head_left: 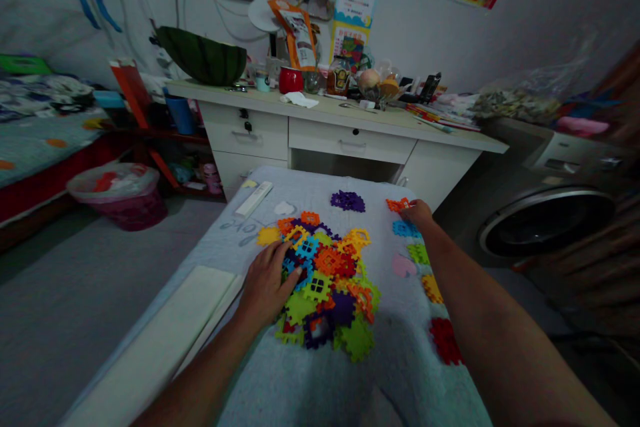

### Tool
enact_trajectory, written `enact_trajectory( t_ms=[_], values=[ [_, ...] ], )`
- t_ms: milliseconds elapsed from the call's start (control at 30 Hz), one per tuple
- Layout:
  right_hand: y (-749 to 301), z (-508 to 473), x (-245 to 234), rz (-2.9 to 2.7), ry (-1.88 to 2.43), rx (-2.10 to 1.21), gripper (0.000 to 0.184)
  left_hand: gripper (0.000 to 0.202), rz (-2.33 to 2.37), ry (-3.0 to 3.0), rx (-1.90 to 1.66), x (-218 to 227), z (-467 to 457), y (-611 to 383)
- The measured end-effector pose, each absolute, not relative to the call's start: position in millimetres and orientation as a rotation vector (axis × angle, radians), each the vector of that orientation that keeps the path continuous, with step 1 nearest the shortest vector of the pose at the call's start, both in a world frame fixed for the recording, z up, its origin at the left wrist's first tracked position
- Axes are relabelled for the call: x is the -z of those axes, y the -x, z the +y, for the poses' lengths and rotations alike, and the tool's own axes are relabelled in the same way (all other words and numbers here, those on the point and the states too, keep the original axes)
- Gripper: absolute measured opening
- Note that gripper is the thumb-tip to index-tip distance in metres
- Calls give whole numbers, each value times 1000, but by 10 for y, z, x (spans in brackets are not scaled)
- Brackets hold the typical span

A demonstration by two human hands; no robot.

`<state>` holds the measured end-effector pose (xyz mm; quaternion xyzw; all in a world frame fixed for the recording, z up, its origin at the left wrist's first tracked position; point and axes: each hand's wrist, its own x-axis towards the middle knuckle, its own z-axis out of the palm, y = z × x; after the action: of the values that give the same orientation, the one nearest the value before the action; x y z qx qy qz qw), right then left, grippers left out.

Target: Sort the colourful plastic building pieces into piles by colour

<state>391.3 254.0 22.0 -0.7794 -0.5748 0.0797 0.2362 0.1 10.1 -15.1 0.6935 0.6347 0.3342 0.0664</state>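
Note:
A heap of colourful plastic interlocking tiles [327, 260], with notched edges, lies mid-table. My left hand [265, 280] rests on the heap's left side, thumb apart from the fingers, touching blue and yellow tiles. At the right edge, my right hand [419, 213] has its fingers closed on an orange tile [397, 205] at the far end of a column. Below it in that column are a blue tile [405, 229], a green tile [419, 253], a yellow tile [432, 289] and a red tile [446, 340]. Purple tiles [348, 200] sit apart behind the heap.
A long white box [165, 333] lies along the table's left side, and a small white strip [255, 199] is farther back. Beyond the cloth-covered table [400, 380] stands a cluttered white desk [345, 140]. A washing machine [540, 193] is at right, a lined bin [125, 203] at left.

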Motion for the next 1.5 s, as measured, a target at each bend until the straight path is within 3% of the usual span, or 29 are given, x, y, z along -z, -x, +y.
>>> enact_trajectory(
  t_ms=[400, 633, 767, 1000, 1300, 1500],
  values=[
    [-3623, 2464, -519, -1581, 1935, -199, 34, 48, 1910, -2076, -1024, 136, 92, -10],
    [-2478, 1983, -719, -2329, 1323, -695, 24, 43, 1916, -2112, -1040, 101, 81, -24],
    [-1890, 1769, -614, -2610, 1162, -532, 29, 37, 1933, -2171, -1090, 49, 49, -44],
    [-1510, 1841, -376, -2798, 1330, -317, 36, 39, 1894, -2203, -1045, 69, 45, -53],
    [-1670, 1924, -382, -2519, 1340, -260, 25, 43, 1853, -2188, -1041, 97, 67, -48],
    [-2373, 2150, -503, -1792, 1515, -520, 16, 44, 1849, -2182, -1046, 127, 74, -30]
  ],
)
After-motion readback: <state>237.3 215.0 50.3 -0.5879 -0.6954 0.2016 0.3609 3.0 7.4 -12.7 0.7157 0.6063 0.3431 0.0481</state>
